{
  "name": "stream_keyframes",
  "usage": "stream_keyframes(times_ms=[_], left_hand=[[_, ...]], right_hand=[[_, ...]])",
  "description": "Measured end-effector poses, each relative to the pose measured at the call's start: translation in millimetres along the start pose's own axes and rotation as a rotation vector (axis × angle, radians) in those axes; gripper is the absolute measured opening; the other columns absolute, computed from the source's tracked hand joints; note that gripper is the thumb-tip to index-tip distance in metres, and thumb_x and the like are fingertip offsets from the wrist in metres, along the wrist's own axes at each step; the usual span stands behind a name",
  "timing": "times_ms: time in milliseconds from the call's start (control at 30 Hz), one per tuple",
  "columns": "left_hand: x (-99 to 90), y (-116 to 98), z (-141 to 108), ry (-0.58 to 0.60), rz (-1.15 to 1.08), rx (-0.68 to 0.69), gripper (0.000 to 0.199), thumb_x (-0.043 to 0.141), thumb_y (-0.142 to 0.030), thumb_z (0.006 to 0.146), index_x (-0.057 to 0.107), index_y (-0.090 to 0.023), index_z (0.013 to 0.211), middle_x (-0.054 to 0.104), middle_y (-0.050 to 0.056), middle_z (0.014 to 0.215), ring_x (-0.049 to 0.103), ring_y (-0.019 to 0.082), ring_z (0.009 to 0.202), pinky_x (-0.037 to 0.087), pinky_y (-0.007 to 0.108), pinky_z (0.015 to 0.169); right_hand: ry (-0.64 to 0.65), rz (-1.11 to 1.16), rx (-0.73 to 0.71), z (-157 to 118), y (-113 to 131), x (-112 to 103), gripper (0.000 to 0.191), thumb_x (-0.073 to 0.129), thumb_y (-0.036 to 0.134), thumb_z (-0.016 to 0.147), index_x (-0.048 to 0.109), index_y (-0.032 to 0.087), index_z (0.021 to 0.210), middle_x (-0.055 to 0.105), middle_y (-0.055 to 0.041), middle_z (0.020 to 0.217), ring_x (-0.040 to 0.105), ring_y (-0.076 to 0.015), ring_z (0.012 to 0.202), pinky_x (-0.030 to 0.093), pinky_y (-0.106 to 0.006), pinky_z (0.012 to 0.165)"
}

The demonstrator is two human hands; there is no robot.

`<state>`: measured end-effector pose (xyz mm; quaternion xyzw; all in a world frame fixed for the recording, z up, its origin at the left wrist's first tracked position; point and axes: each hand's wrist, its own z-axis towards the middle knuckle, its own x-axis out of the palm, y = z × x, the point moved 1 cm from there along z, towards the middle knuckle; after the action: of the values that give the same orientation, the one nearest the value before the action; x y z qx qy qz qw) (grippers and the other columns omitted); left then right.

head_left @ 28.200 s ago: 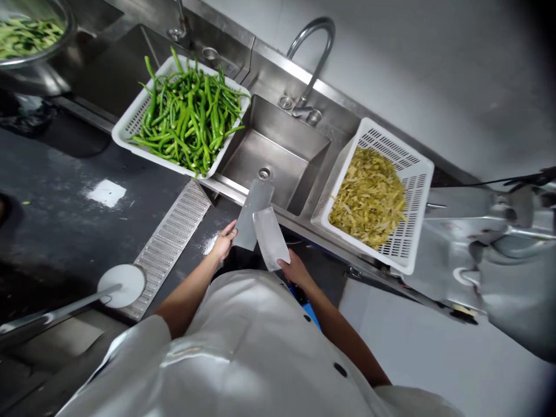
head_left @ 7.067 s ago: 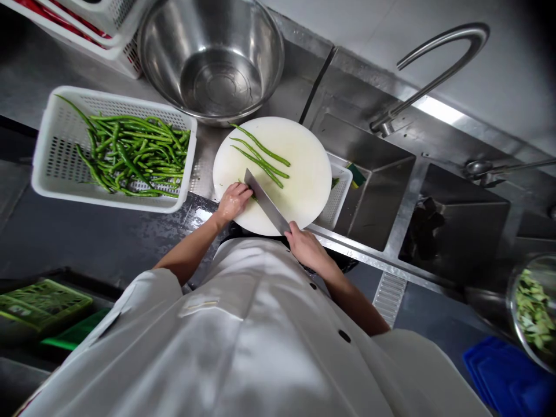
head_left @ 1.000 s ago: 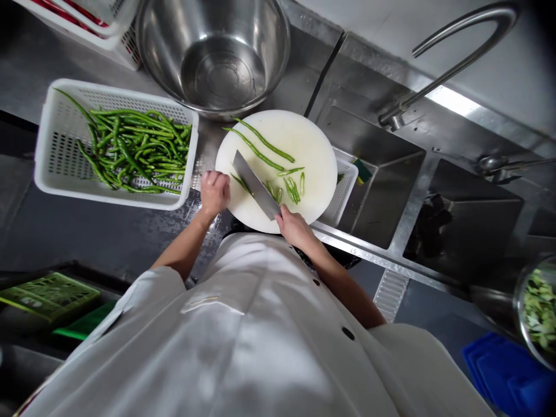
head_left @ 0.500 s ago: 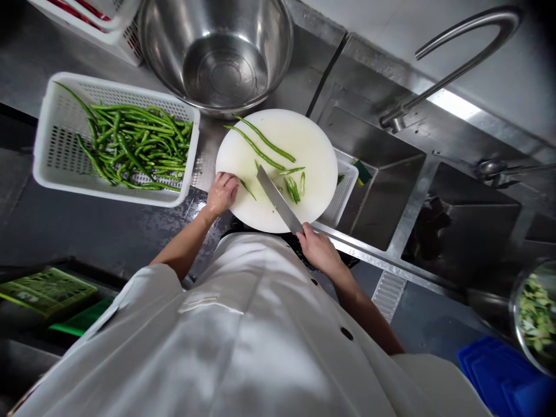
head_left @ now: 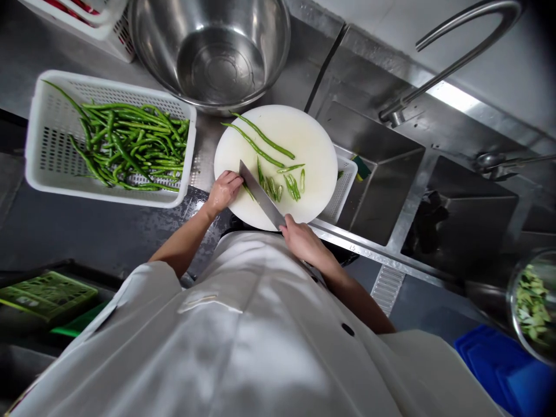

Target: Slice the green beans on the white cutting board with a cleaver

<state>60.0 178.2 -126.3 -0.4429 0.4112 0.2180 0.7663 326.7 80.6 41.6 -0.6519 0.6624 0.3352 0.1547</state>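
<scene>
Just left of the frame's centre, the left hand (head_left: pixel 225 188), half closed, pins a green pepper (head_left: pixel 249 192) to the white board (head_left: pixel 304 139), where the cleaver (head_left: pixel 262 196) clasped by the right hand (head_left: pixel 301 239) could nick that left hand if the pepper rolls.

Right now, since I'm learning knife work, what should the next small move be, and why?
I'd probably draw the left hand back slightly before pressing the knife down. That hand's fingertips sit close beside the knife, though I can't tell whether they touch, and a green piece lies on that same side. The right hand grips the knife over the white cutting board.
</scene>
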Motion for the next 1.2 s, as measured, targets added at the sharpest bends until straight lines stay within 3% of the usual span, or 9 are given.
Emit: stream_keyframes(times_ms=[200, 300, 500, 600, 700, 867, 1033, 1100, 1200], left_hand=[[-12.0, -5.0, 11.6, 0.024, -0.023, 0.002, 0.034, 0.04, -0.027, 0.108, 0.072, -0.021, 0.1, 0.07, 0.011, 0.102, 0.061, 0.025, 0.099, 0.055, 0.045, 0.092], [-19.4, -6.7, 45.2, 0.074, -0.007, 0.038, 0.031, 0.042, -0.023, 0.104, 0.073, -0.021, 0.108, 0.07, 0.011, 0.111, 0.061, 0.027, 0.109, 0.053, 0.047, 0.1], [-19.8, -1.6, 113.2, 0.493, 0.046, 0.273, 0.025, 0.054, -0.015, 0.093, 0.078, -0.022, 0.097, 0.074, 0.006, 0.108, 0.066, 0.025, 0.108, 0.05, 0.041, 0.108], [-18.1, -1.1, 128.9, 0.524, 0.019, 0.285, 0.03, 0.054, -0.014, 0.093, 0.078, -0.023, 0.109, 0.075, 0.003, 0.112, 0.069, 0.021, 0.105, 0.053, 0.035, 0.104], [-12.3, 0.8, 147.8, 0.471, 0.135, 0.267, 0.038, 0.054, -0.013, 0.09, 0.074, -0.02, 0.122, 0.072, 0.009, 0.123, 0.066, 0.027, 0.119, 0.052, 0.04, 0.107], [-26.9, 28.1, 177.8, 0.467, 0.186, 0.249, 0.022, 0.057, -0.027, 0.095, 0.075, -0.018, 0.104, 0.072, 0.007, 0.101, 0.067, 0.027, 0.11, 0.052, 0.043, 0.104], [-70.5, 38.6, 147.7, 0.192, 0.168, 0.207, 0.031, 0.045, -0.034, 0.108, 0.072, -0.019, 0.112, 0.071, 0.01, 0.102, 0.064, 0.025, 0.101, 0.052, 0.045, 0.101], [-62.4, 15.9, 114.0, 0.222, 0.206, 0.269, 0.035, 0.039, -0.032, 0.11, 0.071, -0.017, 0.114, 0.071, 0.011, 0.103, 0.062, 0.027, 0.097, 0.053, 0.051, 0.097], [-24.5, -29.7, 62.1, 0.236, 0.193, 0.225, 0.039, 0.034, -0.025, 0.11, 0.072, -0.018, 0.113, 0.07, 0.013, 0.109, 0.06, 0.028, 0.103, 0.054, 0.048, 0.09]], right_hand=[[-0.142, 0.119, 0.003, 30.8, -8.2, 14.9, 0.046, 0.032, 0.038, 0.114, 0.046, 0.015, 0.151, 0.077, -0.0178, 0.116, 0.071, -0.0314, 0.109, 0.047, -0.033, 0.087], [-0.219, 0.185, 0.069, 3.7, -51.0, 25.4, 0.044, 0.03, 0.039, 0.113, 0.053, 0.017, 0.143, 0.078, -0.0146, 0.112, 0.071, -0.0304, 0.104, 0.049, -0.035, 0.088], [-0.213, 0.125, 0.032, -66.9, -129.1, 41.0, 0.035, 0.035, 0.041, 0.109, 0.063, 0.023, 0.119, 0.075, -0.0089, 0.089, 0.071, -0.0283, 0.085, 0.045, -0.033, 0.075], [-0.109, 0.027, -0.107, -70.2, -119.2, 45.4, 0.033, 0.037, 0.04, 0.11, 0.065, 0.024, 0.111, 0.076, -0.008, 0.093, 0.069, -0.0248, 0.086, 0.041, -0.03, 0.074], [-0.045, 0.006, -0.155, -52.4, -84.4, 46.1, 0.032, 0.037, 0.04, 0.112, 0.065, 0.025, 0.116, 0.077, -0.0062, 0.099, 0.068, -0.0223, 0.088, 0.038, -0.028, 0.073], [-0.173, 0.196, -0.137, -8.7, -40.6, 39.9, 0.028, 0.041, 0.038, 0.114, 0.063, 0.025, 0.125, 0.077, -0.0064, 0.113, 0.069, -0.0216, 0.099, 0.041, -0.027, 0.082], [-0.261, 0.285, 0.025, 9.8, -60.1, 29.7, 0.031, 0.038, 0.035, 0.114, 0.062, 0.021, 0.127, 0.077, -0.0103, 0.116, 0.07, -0.0249, 0.103, 0.044, -0.03, 0.087], [-0.264, 0.265, 0.099, 5.2, -75.4, 24.1, 0.032, 0.036, 0.033, 0.114, 0.06, 0.019, 0.131, 0.076, -0.0118, 0.118, 0.07, -0.0264, 0.105, 0.045, -0.031, 0.089], [-0.247, 0.164, 0.144, -10.5, -88.7, 18.1, 0.036, 0.035, 0.033, 0.114, 0.057, 0.017, 0.137, 0.077, -0.0144, 0.115, 0.071, -0.0301, 0.105, 0.046, -0.034, 0.088]])
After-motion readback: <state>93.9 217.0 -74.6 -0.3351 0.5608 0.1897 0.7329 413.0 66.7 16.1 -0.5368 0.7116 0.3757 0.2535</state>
